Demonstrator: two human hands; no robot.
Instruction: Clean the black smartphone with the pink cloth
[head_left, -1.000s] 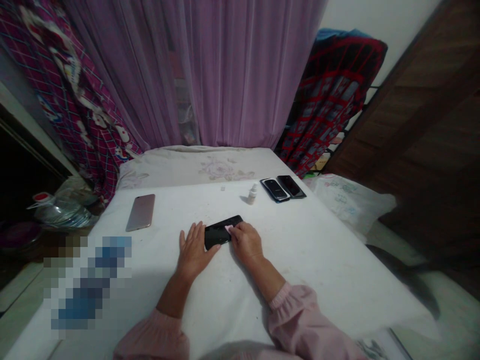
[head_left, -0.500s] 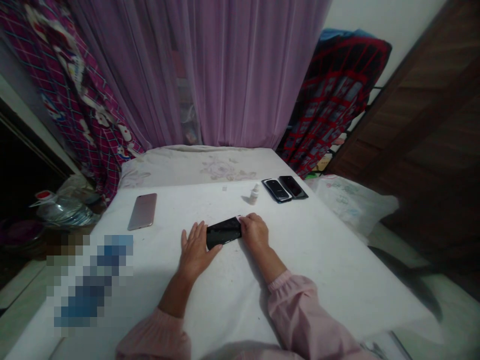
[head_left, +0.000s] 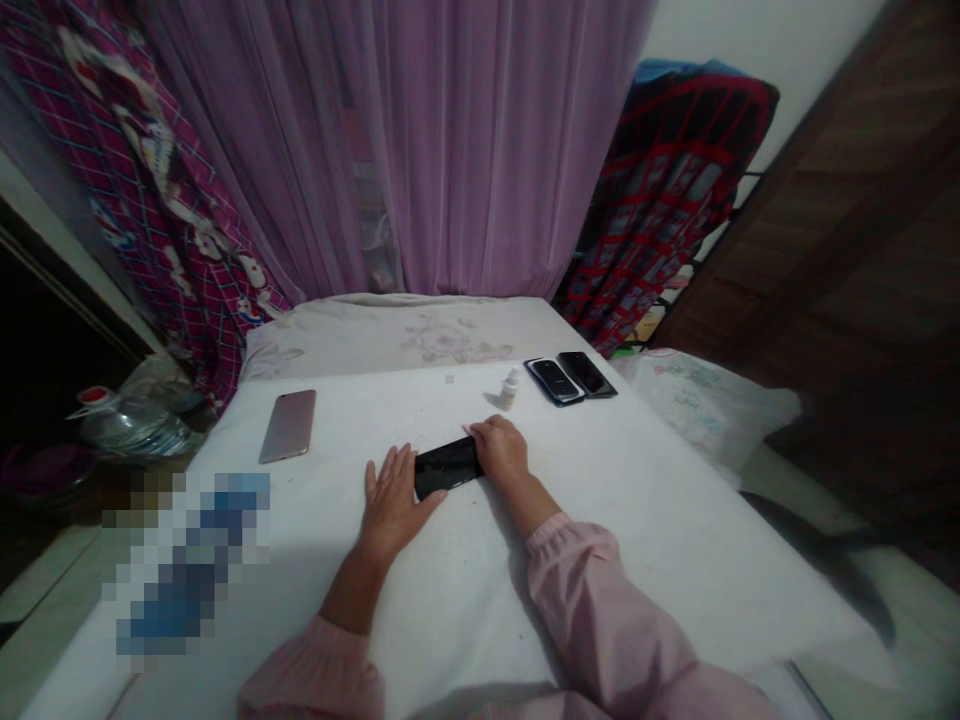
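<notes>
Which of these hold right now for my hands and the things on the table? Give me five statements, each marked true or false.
1. The left hand touches the left end of the black phone. True.
2. The right hand is gripping the bottle. False: the right hand is at the black phone's right end, with a pale scrap at its fingertips.
3. The bottle lies on its side. False: the bottle stands upright.
4. The pink phone lies to the left of both hands. True.
5. The bottle stands between the hands and the viewer's body. False: it stands beyond the hands.
</notes>
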